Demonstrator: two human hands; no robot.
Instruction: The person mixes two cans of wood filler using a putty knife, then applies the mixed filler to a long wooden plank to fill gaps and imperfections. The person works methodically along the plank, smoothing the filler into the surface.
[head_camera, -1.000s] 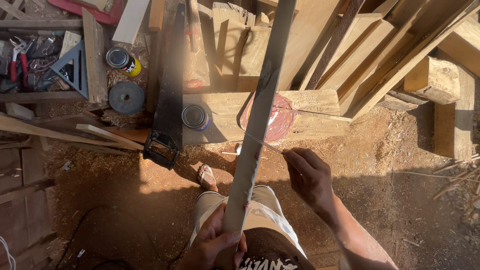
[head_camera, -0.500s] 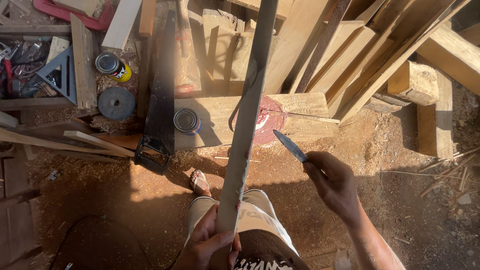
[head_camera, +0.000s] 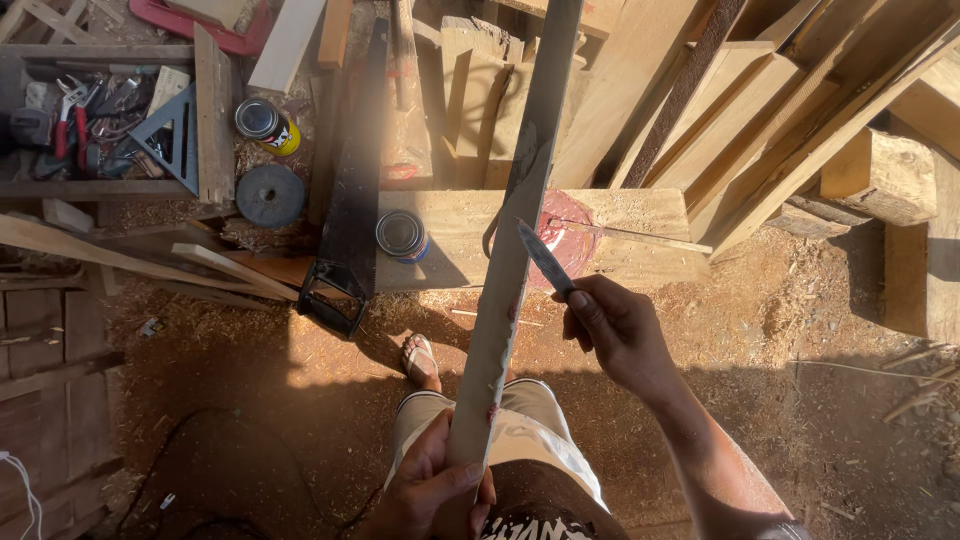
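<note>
My left hand (head_camera: 430, 490) grips the near end of a long, narrow wooden slat (head_camera: 510, 260) that runs away from me toward the stacked timber. My right hand (head_camera: 615, 330) holds a small knife (head_camera: 545, 258), its blade pointing up and left and lying against the slat's right edge. Red smears show on the slat by the blade and lower down. My sandalled foot (head_camera: 420, 358) rests on the dusty ground below the slat.
A handsaw (head_camera: 350, 215) leans over a plank (head_camera: 460, 235) with a small tin (head_camera: 402, 236) and a red disc (head_camera: 570, 235) on it. Stacked boards (head_camera: 760, 100) fill the upper right. A second can (head_camera: 265, 125), a grinding disc (head_camera: 270, 195), a square and pliers lie at left.
My right hand has swung the knife back in from the right, bringing the blade against the slat's edge. The left hand keeps its grip on the slat's end.
</note>
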